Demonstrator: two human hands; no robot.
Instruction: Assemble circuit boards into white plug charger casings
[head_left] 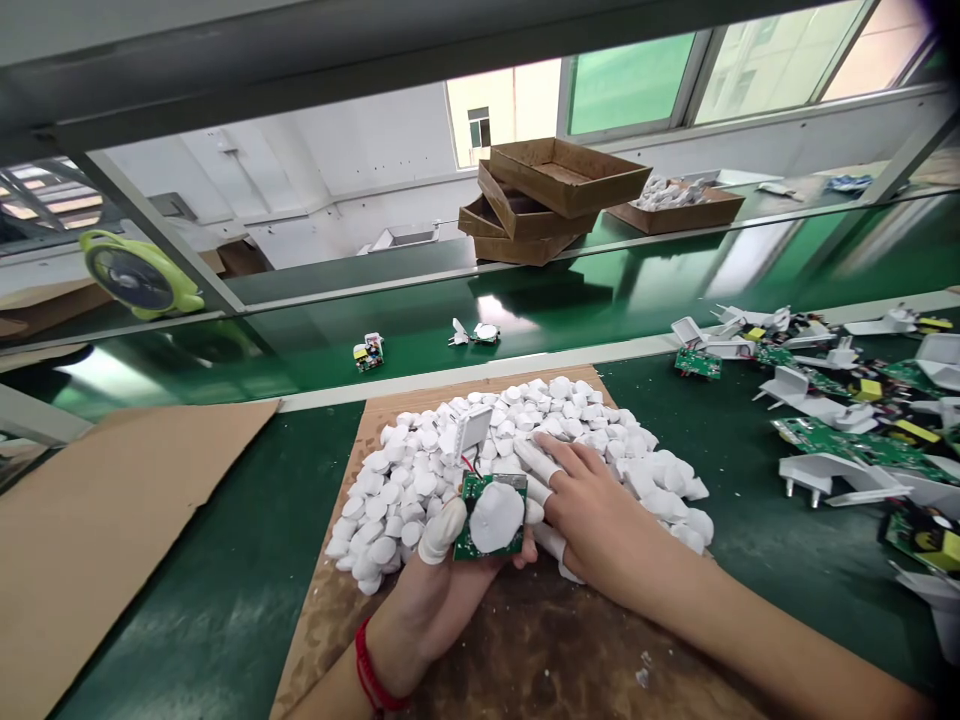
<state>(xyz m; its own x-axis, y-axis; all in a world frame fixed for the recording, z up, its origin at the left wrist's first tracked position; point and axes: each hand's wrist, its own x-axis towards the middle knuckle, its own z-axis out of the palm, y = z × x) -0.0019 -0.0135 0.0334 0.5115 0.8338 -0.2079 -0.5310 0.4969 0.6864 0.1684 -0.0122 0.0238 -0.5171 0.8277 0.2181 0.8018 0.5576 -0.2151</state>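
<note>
My left hand (450,590), with a white finger cot on the thumb and a red cord at the wrist, grips a green circuit board (465,540) by its edges. A round, flattened white lump (496,517) covers much of the board's face. Red and dark wires link the board to a white plastic plug casing (472,432) standing above it. My right hand (585,500), also with white finger cots, reaches over the heap of white lumps (420,480), its fingers stretched out and touching them. Its thumb side is partly hidden near the board.
A brown board (540,650) lies under the heap. Many circuit boards with white plug casings (847,420) crowd the right side. Cardboard (142,520) lies left. Two assemblies rest on the green conveyor belt (420,310). Beyond stand stacked brown trays (555,190) and a green fan (135,275).
</note>
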